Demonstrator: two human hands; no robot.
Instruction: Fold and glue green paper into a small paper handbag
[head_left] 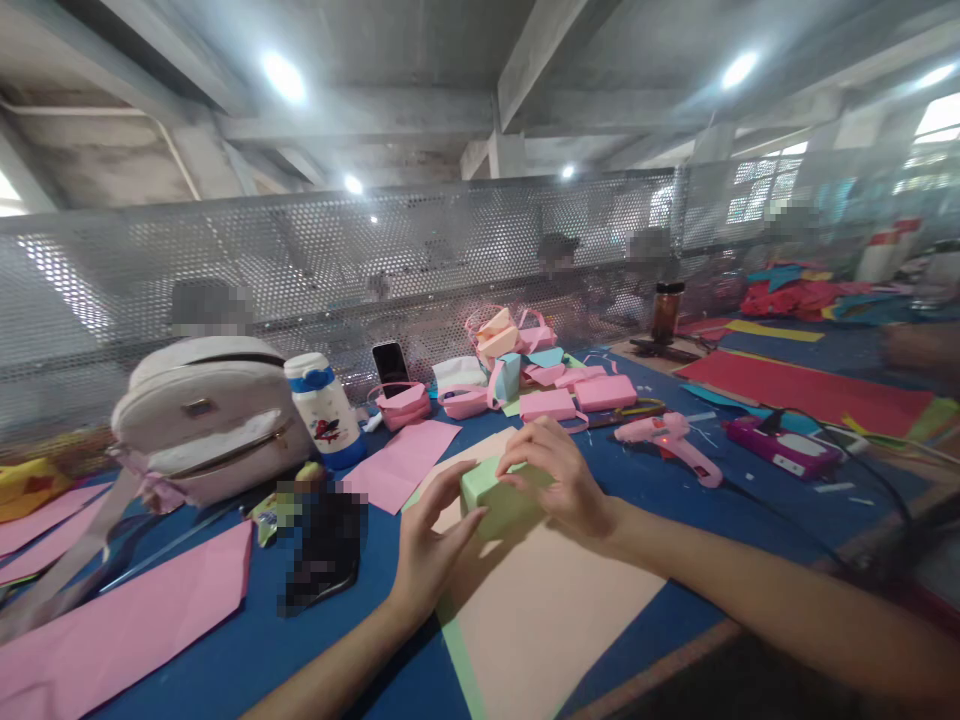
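Note:
A light green box (501,505), seemingly of folded paper or foam sheet, is held between both hands just over a peach sheet (555,600). My left hand (431,540) grips its left end, thumb in front and fingers behind. From the right and above, my right hand (562,475) has its fingers bent over the top and right side of the box. The peach sheet lies on a green sheet (459,650), whose edge shows at the left. Behind the hands are small pink boxes (547,405) with strap-like handles.
A pink glue gun (667,440) and a purple power strip (784,447) lie at right, with cables. At left are a white backpack (217,420), a bottle (326,415), pink sheets (150,620) and a blurred dark object (322,545). A perforated metal screen (420,250) runs behind.

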